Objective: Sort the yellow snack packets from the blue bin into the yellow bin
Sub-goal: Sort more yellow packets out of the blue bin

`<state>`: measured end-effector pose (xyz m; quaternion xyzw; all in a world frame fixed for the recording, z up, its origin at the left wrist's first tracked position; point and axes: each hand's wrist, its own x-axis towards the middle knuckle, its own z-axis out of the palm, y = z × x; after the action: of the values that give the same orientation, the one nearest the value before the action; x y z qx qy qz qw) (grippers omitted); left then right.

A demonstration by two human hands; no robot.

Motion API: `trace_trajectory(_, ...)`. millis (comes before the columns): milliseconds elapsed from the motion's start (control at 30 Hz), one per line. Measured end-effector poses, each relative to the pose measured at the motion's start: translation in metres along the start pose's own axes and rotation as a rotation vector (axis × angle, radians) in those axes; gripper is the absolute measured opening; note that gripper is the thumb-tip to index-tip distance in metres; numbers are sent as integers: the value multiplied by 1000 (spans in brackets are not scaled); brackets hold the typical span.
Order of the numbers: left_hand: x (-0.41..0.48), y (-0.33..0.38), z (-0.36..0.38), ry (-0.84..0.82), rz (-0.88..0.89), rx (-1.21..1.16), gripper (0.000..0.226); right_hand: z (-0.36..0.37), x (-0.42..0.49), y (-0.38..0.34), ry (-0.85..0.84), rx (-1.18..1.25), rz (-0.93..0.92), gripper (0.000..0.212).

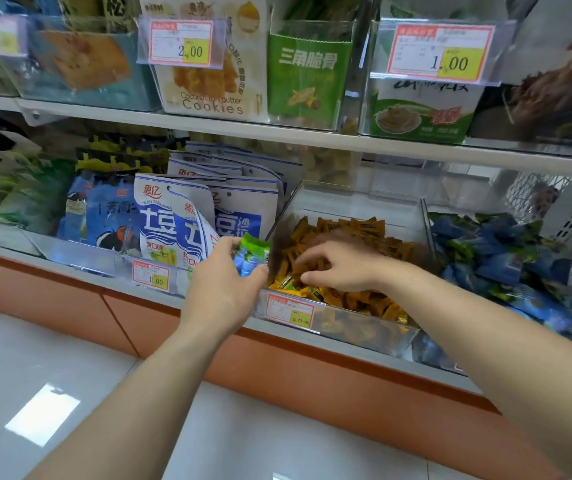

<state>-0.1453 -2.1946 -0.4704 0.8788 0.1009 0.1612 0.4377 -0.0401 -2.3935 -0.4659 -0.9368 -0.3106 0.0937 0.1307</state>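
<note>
A clear bin [353,199] on the lower shelf is full of small yellow snack packets [357,299]. To its right a second clear bin [428,216] holds blue and green packets [495,261]. My left hand [222,282] holds a blue and green packet [251,252] at the left edge of the yellow bin. My right hand [336,265] reaches over the yellow packets with its fingers spread and curved down, the fingertips touching the pile. Whether it pinches a packet is hidden by the fingers.
White and blue snack bags [173,220] stand in the bin to the left. Price tags [289,310] hang on the shelf front. An upper shelf [277,133] carries cookie boxes and green packs. An orange base panel [312,368] and glossy white floor lie below.
</note>
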Motion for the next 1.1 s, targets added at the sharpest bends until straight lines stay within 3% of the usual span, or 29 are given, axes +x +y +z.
trace_trajectory(133, 1, -5, -2, 5, -11, 22, 44, 13, 35, 10, -197, -180, 58, 62)
trace_trajectory(233, 0, -5, 1, -6, 14, 40, 45, 16, 49, 22, -157, -293, 82, 72)
trace_trajectory(333, 1, -6, 2, -17, 21, 38, 45, 7, 53, 34, -16, -418, 138, 63)
trace_trajectory(467, 3, -9, 1, -37, 15, 16, 44, -9, 49, 40, 109, -378, 234, 43)
trace_trajectory(567, 5, -11, 1, -43, 16, 11, 46, -13, 42, 25, 324, -154, 68, 29)
trace_trajectory(600, 5, -12, 1, -42, 20, 11, 45, -12, 39, 17, 316, -50, -12, 23)
trace_trajectory(667, 6, -12, 2, -44, 29, 12, 46, -6, 35, 0, 99, 124, -71, 18)
trace_trajectory(733, 6, -11, 3, -42, 37, 14, 48, 5, 35, -12, -119, 49, -53, 27)
trace_trajectory(833, 4, -8, 4, -40, 46, 21, 50, 13, 36, -15, -162, -71, -32, 27)
trace_trajectory(933, 3, -5, 4, -60, 12, -52, 45, 4, 27, -12, -27, 52, -20, 11)
trace_trajectory(1033, 0, 2, 7, -114, -26, -210, 35, -14, -1, -5, 237, 218, 48, 8)
trace_trajectory(1100, -4, 12, 11, -157, -34, -277, 40, -23, -26, -2, 376, 455, 123, 7)
